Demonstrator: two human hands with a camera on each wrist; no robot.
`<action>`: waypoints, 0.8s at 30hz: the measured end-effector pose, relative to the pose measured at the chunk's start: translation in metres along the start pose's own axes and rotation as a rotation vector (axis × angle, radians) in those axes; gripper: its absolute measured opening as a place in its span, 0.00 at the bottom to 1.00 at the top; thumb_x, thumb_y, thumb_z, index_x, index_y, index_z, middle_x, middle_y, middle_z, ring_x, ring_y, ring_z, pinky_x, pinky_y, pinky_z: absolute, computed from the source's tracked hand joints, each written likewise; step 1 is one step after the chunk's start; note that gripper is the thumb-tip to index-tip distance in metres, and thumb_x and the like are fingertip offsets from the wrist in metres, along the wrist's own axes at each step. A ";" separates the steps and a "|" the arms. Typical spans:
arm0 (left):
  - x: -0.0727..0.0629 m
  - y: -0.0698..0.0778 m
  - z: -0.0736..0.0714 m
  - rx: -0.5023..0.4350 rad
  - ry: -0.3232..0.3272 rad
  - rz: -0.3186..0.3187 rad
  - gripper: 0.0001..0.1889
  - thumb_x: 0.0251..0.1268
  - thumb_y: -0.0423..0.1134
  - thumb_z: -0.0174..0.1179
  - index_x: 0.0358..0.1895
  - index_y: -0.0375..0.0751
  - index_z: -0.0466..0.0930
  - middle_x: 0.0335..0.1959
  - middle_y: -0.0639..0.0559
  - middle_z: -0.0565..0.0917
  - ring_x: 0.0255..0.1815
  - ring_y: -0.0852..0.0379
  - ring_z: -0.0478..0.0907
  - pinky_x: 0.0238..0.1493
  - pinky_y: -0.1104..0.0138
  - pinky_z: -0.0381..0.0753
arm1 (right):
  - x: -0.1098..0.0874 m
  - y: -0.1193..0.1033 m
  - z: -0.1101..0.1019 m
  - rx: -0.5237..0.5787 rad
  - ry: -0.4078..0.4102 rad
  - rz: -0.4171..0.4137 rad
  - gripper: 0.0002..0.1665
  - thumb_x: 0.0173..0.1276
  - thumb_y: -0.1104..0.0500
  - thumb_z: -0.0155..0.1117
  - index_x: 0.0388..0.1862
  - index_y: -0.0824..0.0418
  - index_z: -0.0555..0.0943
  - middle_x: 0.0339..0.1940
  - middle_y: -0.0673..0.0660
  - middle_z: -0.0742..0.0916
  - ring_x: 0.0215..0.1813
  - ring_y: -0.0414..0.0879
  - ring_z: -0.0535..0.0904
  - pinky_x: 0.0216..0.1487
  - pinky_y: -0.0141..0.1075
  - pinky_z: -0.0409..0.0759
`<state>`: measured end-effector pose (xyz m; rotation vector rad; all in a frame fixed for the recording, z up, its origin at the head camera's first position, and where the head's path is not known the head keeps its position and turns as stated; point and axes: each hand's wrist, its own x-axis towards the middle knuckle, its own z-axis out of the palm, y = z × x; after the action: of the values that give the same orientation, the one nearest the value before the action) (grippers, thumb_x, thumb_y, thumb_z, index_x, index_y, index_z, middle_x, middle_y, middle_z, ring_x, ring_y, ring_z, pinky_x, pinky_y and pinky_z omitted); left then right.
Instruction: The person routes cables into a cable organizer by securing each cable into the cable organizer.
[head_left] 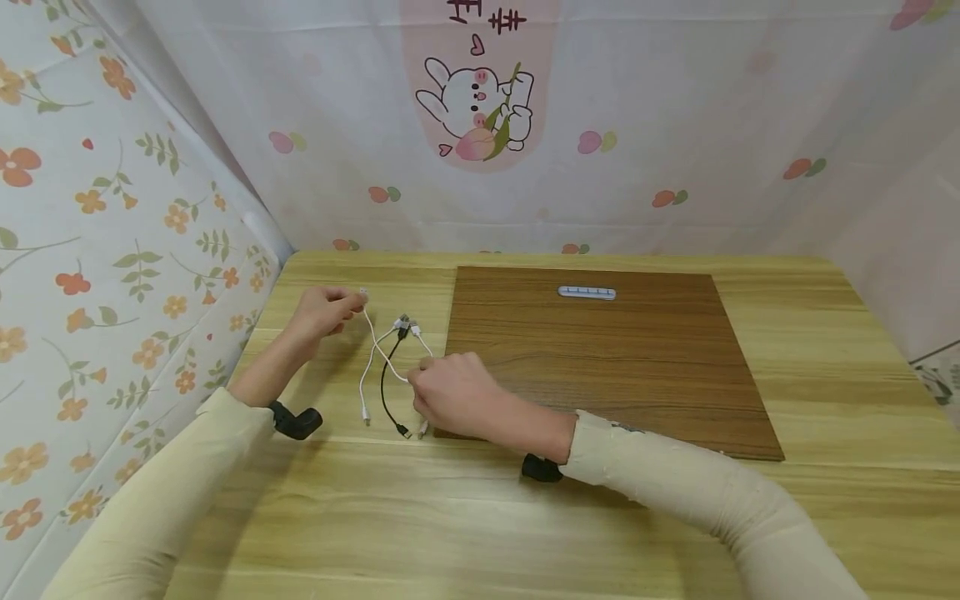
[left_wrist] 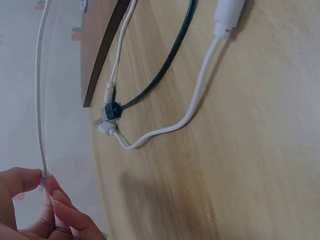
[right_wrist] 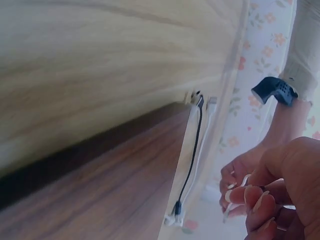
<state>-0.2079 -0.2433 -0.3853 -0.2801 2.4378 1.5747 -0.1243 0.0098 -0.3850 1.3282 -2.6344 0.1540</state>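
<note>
A thin white charging cable (head_left: 381, 352) is stretched between the two hands above the table. Its connector end is pinched between thumb and fingertips of the left hand (head_left: 322, 312), as the left wrist view also shows. The right hand (head_left: 457, 392) grips the cable's other end with curled fingers that hide the plug. Beneath the held cable, a short black cable (head_left: 384, 387) lies on the table between a white cable (head_left: 363, 383) on its left and another white cable (head_left: 423, 340) on its right. Their plugs gather at the far end; the right hand partly covers the right-hand cable.
A dark brown wooden board (head_left: 600, 367) lies right of the cables on the light wood table (head_left: 420, 533). Near the board's far edge sits a small pale blue-white strip (head_left: 587, 292) with dividing marks. Patterned cloth (head_left: 637, 100) hangs behind and at the left.
</note>
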 end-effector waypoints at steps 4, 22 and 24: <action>0.003 0.002 0.004 -0.007 -0.009 0.011 0.21 0.75 0.47 0.60 0.51 0.28 0.78 0.48 0.44 0.79 0.58 0.40 0.71 0.59 0.50 0.72 | -0.008 0.010 -0.002 -0.022 0.025 -0.022 0.08 0.66 0.58 0.66 0.26 0.54 0.80 0.23 0.47 0.78 0.18 0.38 0.70 0.15 0.33 0.69; 0.022 0.019 0.042 -0.028 -0.108 0.088 0.18 0.73 0.45 0.63 0.49 0.31 0.82 0.48 0.42 0.81 0.58 0.39 0.71 0.58 0.50 0.71 | -0.036 0.043 -0.003 -0.058 0.180 -0.212 0.08 0.64 0.57 0.67 0.28 0.58 0.80 0.23 0.49 0.77 0.17 0.37 0.64 0.14 0.31 0.64; 0.025 0.022 0.047 -0.037 -0.113 0.095 0.16 0.73 0.45 0.63 0.47 0.31 0.82 0.47 0.43 0.81 0.55 0.42 0.71 0.55 0.52 0.73 | -0.038 0.045 -0.003 -0.070 0.177 -0.222 0.08 0.63 0.57 0.66 0.26 0.57 0.79 0.22 0.49 0.76 0.16 0.37 0.63 0.13 0.31 0.63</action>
<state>-0.2335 -0.1926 -0.3923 -0.0799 2.3707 1.6283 -0.1379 0.0670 -0.3907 1.4972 -2.3088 0.1386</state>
